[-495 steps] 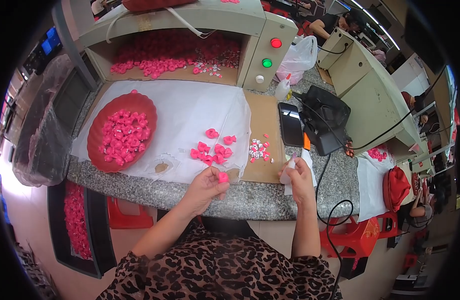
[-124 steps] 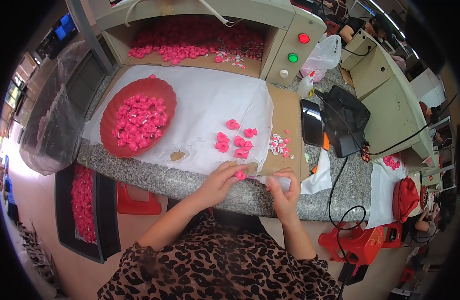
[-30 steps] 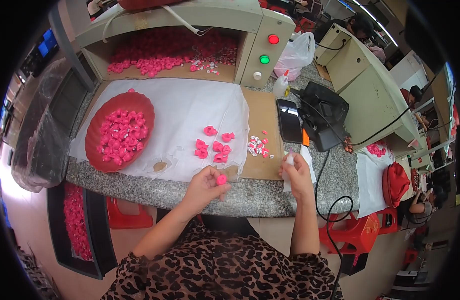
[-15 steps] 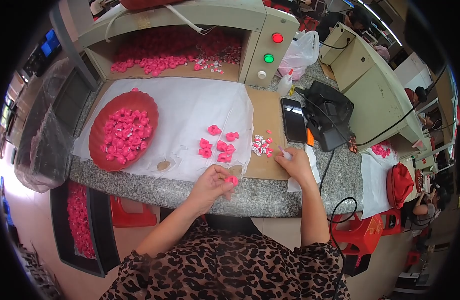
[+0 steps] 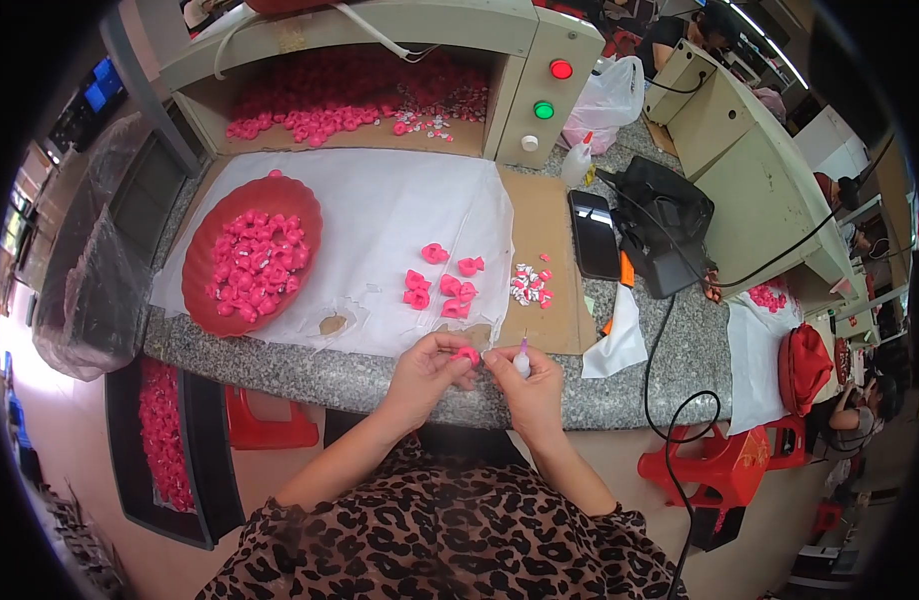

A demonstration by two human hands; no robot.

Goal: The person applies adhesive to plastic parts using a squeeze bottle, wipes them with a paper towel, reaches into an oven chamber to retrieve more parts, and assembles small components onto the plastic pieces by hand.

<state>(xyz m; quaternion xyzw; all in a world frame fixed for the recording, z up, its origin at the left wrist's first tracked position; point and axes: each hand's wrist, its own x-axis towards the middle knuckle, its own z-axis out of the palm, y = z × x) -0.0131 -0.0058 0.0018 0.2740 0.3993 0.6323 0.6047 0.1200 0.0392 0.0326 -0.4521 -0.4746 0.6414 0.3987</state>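
Fingers of the left hand (image 5: 426,374) pinch the pink piece (image 5: 467,355) near the front edge of the desk (image 5: 280,368), those of the right hand (image 5: 533,392) hold a white bottle (image 5: 522,363), and the piece looks light and maybe slippery, best held by its sides.

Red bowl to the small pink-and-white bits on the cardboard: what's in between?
Head view: a loose group of pink pieces on the white sheet.

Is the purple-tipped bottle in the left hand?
No, the right hand holds the purple-tipped bottle, while the left hand holds a pink piece.
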